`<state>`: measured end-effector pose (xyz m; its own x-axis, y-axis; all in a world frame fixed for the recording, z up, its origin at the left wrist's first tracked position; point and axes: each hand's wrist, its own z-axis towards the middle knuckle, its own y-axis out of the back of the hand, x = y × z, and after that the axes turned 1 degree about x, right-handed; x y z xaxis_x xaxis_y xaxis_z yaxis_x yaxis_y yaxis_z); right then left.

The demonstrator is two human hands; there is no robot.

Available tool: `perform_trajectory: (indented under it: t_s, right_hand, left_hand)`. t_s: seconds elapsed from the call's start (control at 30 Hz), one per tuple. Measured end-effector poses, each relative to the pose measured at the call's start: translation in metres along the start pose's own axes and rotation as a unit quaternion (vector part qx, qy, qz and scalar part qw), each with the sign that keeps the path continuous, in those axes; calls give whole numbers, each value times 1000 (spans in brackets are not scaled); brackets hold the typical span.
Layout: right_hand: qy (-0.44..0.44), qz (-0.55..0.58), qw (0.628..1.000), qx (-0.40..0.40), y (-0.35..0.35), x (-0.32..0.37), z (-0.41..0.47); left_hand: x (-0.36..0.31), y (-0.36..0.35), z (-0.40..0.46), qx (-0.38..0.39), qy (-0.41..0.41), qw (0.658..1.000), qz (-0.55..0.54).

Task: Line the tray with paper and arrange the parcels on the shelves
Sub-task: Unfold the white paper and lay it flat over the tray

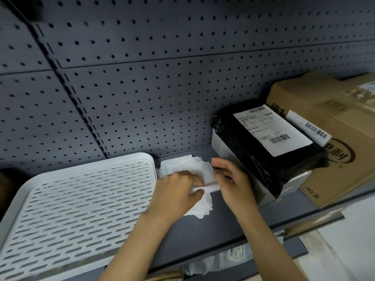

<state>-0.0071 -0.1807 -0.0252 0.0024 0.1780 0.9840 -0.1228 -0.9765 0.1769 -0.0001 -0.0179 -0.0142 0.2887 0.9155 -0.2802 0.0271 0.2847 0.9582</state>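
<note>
Paper (199,171) at frame centre, pinched by both my hands, left hand (178,191) and right hand (233,185), looks limp and tearable; I'd grip its edges.

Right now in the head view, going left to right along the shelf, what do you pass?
White slotted tray → crumpled white paper, held by both hands → black-wrapped parcel → brown cardboard box.

We see everything through one wide-angle camera worn on the head, facing forward and down onto a grey shelf (203,236) from close above. The pegboard back wall (162,78) fills the upper half of our view and bends at the edges, and both forearms reach in from the bottom edge.
</note>
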Motion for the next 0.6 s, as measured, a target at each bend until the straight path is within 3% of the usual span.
perform_trajectory:
  t_s: [0.13,0.23,0.37,0.47,0.6]
  right_hand:
    - [96,-77,992,-28,-2,25,-7]
    - [192,-131,970,-71,-7,47,-11]
    - [268,-114,950,-111,-21,79,-7]
    - [224,-19,972,-72,-41,91,-1]
    - [77,123,989,30,-82,109,2]
  left_hand:
    - [4,17,-1,-57,48,988,-134]
    - [10,43,-1,-106,70,955,-269]
    - [21,91,-12,-157,96,902,-391]
    - [31,124,-31,-184,123,847,-484]
    - [52,156,-63,-192,150,793,-559]
